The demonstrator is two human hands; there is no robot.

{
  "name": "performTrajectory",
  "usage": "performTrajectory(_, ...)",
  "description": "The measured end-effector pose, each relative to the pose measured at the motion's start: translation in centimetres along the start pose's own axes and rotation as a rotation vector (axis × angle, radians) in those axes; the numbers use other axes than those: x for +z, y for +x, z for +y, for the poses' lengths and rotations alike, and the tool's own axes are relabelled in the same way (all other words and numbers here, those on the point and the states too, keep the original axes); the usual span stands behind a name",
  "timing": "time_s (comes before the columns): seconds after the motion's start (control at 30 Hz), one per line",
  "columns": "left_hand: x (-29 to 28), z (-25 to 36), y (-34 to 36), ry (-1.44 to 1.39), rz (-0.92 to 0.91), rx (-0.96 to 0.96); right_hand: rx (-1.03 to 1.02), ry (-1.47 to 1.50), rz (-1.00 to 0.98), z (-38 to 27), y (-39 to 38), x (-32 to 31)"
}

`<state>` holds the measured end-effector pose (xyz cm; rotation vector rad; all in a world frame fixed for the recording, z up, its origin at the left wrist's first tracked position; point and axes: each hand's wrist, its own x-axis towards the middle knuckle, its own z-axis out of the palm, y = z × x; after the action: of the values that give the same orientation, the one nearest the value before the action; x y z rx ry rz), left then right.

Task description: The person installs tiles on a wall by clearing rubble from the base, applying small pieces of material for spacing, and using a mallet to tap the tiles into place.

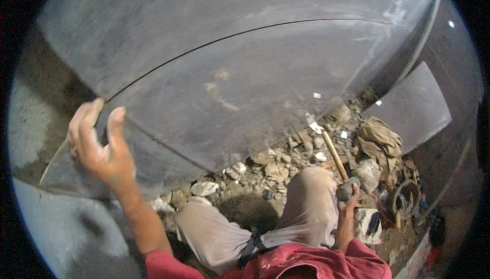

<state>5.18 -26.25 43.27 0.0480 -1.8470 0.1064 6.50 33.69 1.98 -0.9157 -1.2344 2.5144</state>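
My left hand (104, 144) is raised at the left, fingers apart and slightly bent, fingertips at the seam between large dark grey slabs (235, 70). Whether they press on the slab edge I cannot tell. At lower right, my right hand (347, 197) is closed round the dark rounded head of a mallet (346, 187), beside my knee. Its wooden handle (332, 149) points away from me toward the slab's lower edge.
Broken stones and rubble (275, 169) lie along the slabs' lower edge around my knees. At right are a loose grey slab piece (413, 110), a crumpled tan cloth (380, 136), a pale rock (366, 174) and a ring-shaped object (404, 192).
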Motion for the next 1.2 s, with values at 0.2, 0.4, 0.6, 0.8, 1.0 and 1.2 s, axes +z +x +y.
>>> performTrajectory(0.2, -0.6, -0.6, 1.3, -0.019, -0.035, -0.059, -0.181, -0.020, 0.123, -1.9, -0.2, 1.0)
performTrajectory(0.4, 1.1, 0.4, 0.4, -0.075, 0.071, -0.004, -0.214, -0.265, 0.103, -3.8, 4.1, 8.7)
performTrajectory(0.6, 0.3, -0.6, 1.2, -0.076, 0.061, 0.004, -0.233, -0.037, 0.175, -3.4, 0.3, 9.3)
performTrajectory(0.8, 0.6, 0.0, 0.9, -0.067, 0.046, -0.013, -0.196, 0.058, 0.183, -2.9, 6.2, 1.7)
performTrajectory(1.0, 1.0, -0.1, 0.5, -0.075, 0.051, -0.006, -0.348, -0.218, 0.204, -1.3, 6.8, 7.6)
performTrajectory(1.2, -0.4, -1.7, 1.2, -0.057, -0.025, -0.071, -0.194, -0.081, 0.417, -2.0, 1.8, 6.8)
